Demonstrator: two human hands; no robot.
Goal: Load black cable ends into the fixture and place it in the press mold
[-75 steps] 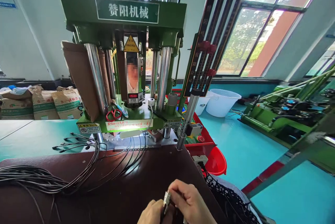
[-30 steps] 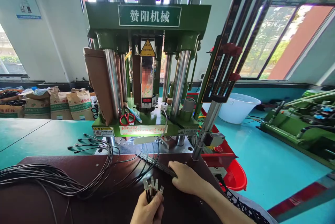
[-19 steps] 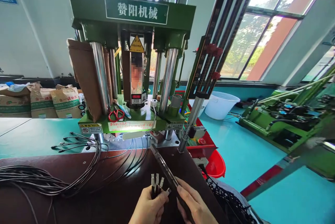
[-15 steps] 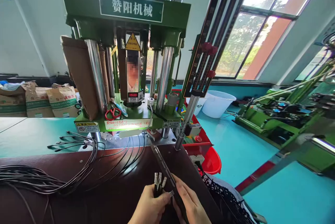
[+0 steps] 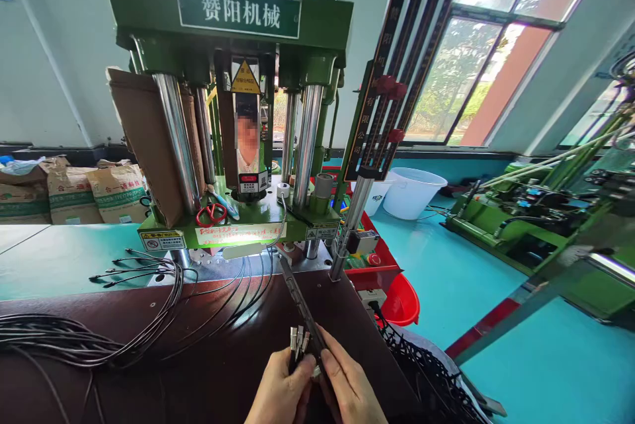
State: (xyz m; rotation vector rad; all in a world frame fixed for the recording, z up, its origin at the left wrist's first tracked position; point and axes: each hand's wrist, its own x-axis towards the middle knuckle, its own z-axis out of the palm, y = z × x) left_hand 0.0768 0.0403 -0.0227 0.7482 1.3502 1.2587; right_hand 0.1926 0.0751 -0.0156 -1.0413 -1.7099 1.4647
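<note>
"Starting at six o'clock, what is held?"
"Plugs (image 5: 299, 338), clamped in the fingers of the left hand (image 5: 280, 384)."
"And the bar (image 5: 297, 298)?"
"Clamped in those of the right hand (image 5: 350, 381), pointed toward eleven o'clock."

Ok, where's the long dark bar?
In the head view, the long dark bar is at lower middle, in the right hand, pointing toward the green press, beside the connectors in the left hand.

Bare tabletop (image 5: 208, 364) between cables (image 5: 64, 338) and left hand (image 5: 282, 384) — dark bar (image 5: 300, 305) in the way rightward
</note>
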